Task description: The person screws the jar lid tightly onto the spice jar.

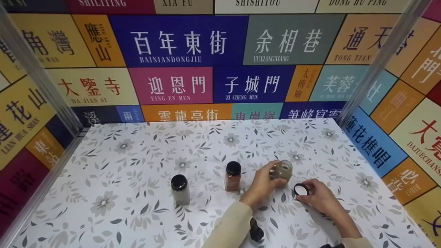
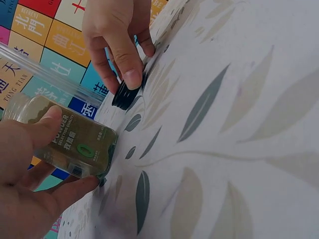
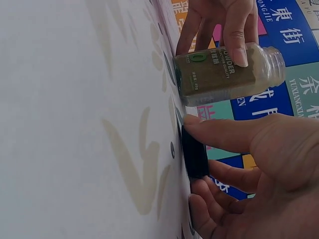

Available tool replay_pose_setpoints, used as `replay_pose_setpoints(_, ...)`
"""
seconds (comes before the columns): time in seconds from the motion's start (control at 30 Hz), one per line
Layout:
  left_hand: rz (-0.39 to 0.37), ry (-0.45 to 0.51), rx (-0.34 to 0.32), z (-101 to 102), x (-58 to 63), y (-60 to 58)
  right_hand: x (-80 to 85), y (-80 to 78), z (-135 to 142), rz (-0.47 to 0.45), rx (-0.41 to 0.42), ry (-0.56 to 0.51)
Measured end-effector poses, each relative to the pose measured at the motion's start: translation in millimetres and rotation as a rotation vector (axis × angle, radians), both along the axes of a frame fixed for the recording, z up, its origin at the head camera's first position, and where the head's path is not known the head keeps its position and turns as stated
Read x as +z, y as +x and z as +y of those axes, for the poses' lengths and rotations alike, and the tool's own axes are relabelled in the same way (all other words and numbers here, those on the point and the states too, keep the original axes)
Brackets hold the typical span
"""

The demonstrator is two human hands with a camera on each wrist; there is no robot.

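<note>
My left hand (image 1: 262, 184) grips a clear spice jar (image 1: 286, 169) round its sides. The jar's mouth is uncovered, and brownish-green powder fills much of it. A label with "POWDER" and a green oval shows on the jar (image 2: 82, 142) in the left wrist view. To the right of it, my right hand (image 1: 322, 197) pinches a black screw lid (image 1: 301, 189) by its rim between thumb and fingers. The lid's white inside faces up in the head view. In the right wrist view the lid (image 3: 195, 154) is close to the tabletop; contact is hard to tell.
Left of my hands stand two capped jars: one with reddish-brown powder (image 1: 233, 177), one with pale contents (image 1: 180, 189). The table has a floral cover (image 1: 144, 151). Sign-patterned panels (image 1: 179, 41) enclose its back and sides, with clear posts (image 1: 375, 65) at the corners.
</note>
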State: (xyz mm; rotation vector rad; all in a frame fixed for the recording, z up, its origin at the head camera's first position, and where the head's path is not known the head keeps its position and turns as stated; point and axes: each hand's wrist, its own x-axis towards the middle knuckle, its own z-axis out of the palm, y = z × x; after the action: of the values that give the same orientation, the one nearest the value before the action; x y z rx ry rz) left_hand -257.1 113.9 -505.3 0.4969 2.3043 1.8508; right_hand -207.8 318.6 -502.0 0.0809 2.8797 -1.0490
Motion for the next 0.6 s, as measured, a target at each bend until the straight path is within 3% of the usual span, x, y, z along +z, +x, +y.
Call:
replay_pose_setpoints(0.2,-0.033,0.008,-0.006,-1,-0.1,-0.7,4.0,1.6,-2,-0.016,-0.023,0.005)
replay_pose_setpoints(0.4,0.034,-0.068,-0.017,-2,2.8,-3.2,12.8,2.1,-1,-0.051,-0.045,0.002)
replay_pose_setpoints(0.6,0.047,-0.111,-0.008,-2,2.4,-2.3,21.6,4.3,-2,-0.038,-0.064,-0.016)
